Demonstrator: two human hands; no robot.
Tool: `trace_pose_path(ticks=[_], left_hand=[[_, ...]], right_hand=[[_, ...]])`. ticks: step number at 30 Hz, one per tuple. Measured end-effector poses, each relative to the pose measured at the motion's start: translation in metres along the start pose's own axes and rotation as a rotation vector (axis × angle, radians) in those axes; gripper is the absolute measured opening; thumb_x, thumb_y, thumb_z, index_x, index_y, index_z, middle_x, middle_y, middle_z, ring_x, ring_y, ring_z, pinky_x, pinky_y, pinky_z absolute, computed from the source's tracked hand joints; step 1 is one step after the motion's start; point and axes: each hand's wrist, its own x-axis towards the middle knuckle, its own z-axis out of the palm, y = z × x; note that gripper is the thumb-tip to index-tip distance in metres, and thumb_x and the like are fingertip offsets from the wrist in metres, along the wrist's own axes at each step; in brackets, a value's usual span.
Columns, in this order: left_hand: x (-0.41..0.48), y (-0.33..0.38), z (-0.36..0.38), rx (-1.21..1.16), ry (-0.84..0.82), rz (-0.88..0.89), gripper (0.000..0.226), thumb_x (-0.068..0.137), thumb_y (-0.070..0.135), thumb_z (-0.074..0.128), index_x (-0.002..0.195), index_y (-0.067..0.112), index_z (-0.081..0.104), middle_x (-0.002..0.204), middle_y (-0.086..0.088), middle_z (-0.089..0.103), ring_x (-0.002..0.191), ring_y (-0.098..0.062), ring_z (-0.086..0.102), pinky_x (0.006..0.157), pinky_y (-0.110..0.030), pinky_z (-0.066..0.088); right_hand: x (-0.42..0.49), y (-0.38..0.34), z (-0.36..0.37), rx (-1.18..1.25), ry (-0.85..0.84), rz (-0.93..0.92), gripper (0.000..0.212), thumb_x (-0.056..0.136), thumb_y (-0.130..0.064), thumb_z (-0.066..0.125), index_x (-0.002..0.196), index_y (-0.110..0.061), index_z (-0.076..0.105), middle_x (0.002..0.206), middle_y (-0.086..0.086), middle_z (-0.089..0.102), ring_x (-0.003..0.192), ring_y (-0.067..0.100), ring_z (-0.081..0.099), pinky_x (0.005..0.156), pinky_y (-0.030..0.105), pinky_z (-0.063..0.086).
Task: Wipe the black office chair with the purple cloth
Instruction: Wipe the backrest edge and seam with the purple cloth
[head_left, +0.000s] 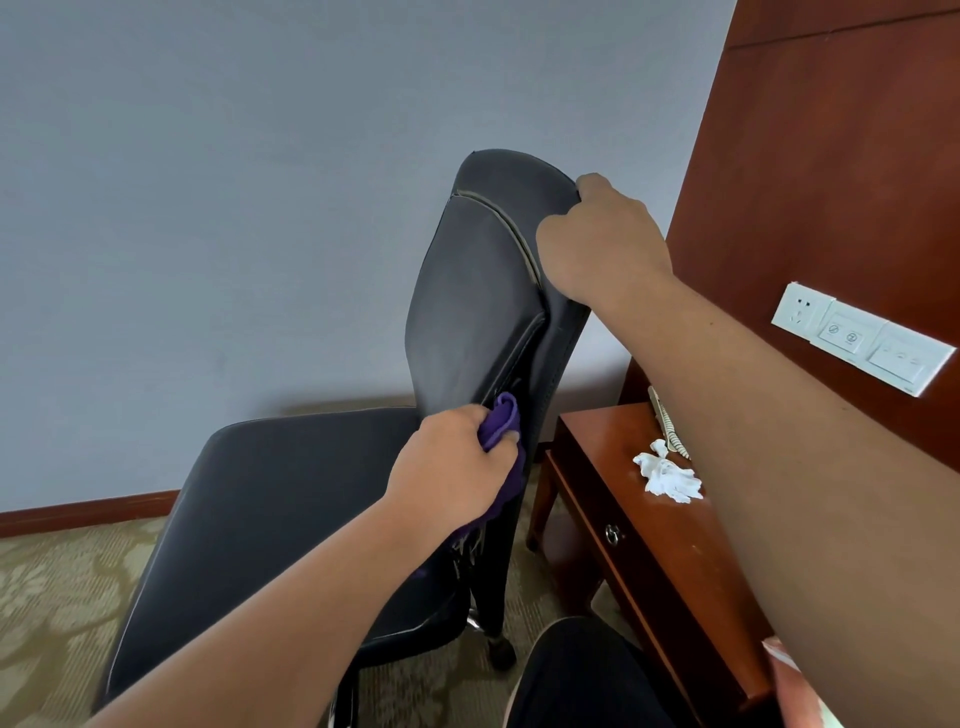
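from the head view, the chair (467, 291) is standing side-on by a grey wall (208, 208), its seat (270, 499) reaching out to the left and its tall back rising in the middle. it is looking black and smooth, like leather, with a dull sheen, a pale seam curving across the top of the back and a padded panel sitting over the back's shell.

the right hand (602, 244) is gripping the top right corner of the back, fingers curling over its edge. the left hand (457, 462) is clutching the cloth (501, 421), fingers bunching round it. the cloth is purple and crumpled, pressing against the low edge of the back just where it is meeting the seat; one fold is poking up above the thumb and more is hanging below the hand.

just beside the chair on the right, a red-brown table (613, 499) is carrying a crumpled white tissue (667, 475). white switches (862, 340) are sitting on the wood panel (831, 156) behind it. patterned carpet (52, 587) is covering the floor.
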Motion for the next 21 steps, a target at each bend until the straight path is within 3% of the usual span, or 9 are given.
trace_pose_path(ticks=[6,8,13,17,21], left_hand=[[0.000,0.002,0.005,0.203,0.058,0.064,0.022,0.101,0.046,0.052,0.095,0.025,0.059,0.074,0.010,0.062,0.066,-0.012,0.063,0.063,-0.029,0.056],[-0.003,-0.001,0.010,0.242,0.035,0.042,0.022,0.102,0.046,0.050,0.094,0.026,0.055,0.076,0.008,0.062,0.068,-0.014,0.063,0.065,-0.031,0.057],[-0.002,0.000,0.005,0.150,0.035,-0.006,0.023,0.102,0.045,0.052,0.092,0.025,0.057,0.076,0.008,0.063,0.067,-0.013,0.063,0.059,-0.025,0.050],[0.006,0.011,-0.004,0.123,0.147,0.045,0.022,0.101,0.048,0.051,0.091,0.028,0.052,0.074,0.010,0.059,0.066,-0.011,0.059,0.057,-0.025,0.042],[0.004,0.009,0.002,0.276,0.183,0.090,0.028,0.102,0.051,0.046,0.103,0.025,0.056,0.076,0.011,0.056,0.071,-0.017,0.061,0.064,-0.031,0.049]], right_hand=[[0.000,0.001,-0.001,-0.002,-0.009,0.002,0.045,0.086,-0.020,0.041,0.131,-0.015,0.045,0.093,-0.002,0.054,0.086,0.024,0.054,0.063,0.033,0.040],[-0.001,0.002,-0.001,-0.005,-0.009,0.004,0.037,0.086,-0.020,0.041,0.122,-0.016,0.046,0.091,-0.002,0.053,0.084,0.023,0.053,0.058,0.032,0.036],[-0.002,-0.001,-0.001,0.010,-0.017,-0.002,0.036,0.085,-0.021,0.040,0.121,-0.017,0.046,0.100,0.001,0.057,0.090,0.026,0.055,0.065,0.033,0.039],[-0.002,-0.001,-0.002,0.007,-0.015,-0.005,0.044,0.085,-0.021,0.040,0.128,-0.015,0.046,0.102,0.003,0.057,0.091,0.027,0.055,0.069,0.035,0.042],[-0.002,0.000,-0.002,0.009,-0.016,-0.002,0.043,0.086,-0.021,0.040,0.128,-0.015,0.046,0.098,0.001,0.055,0.088,0.026,0.055,0.066,0.034,0.040]])
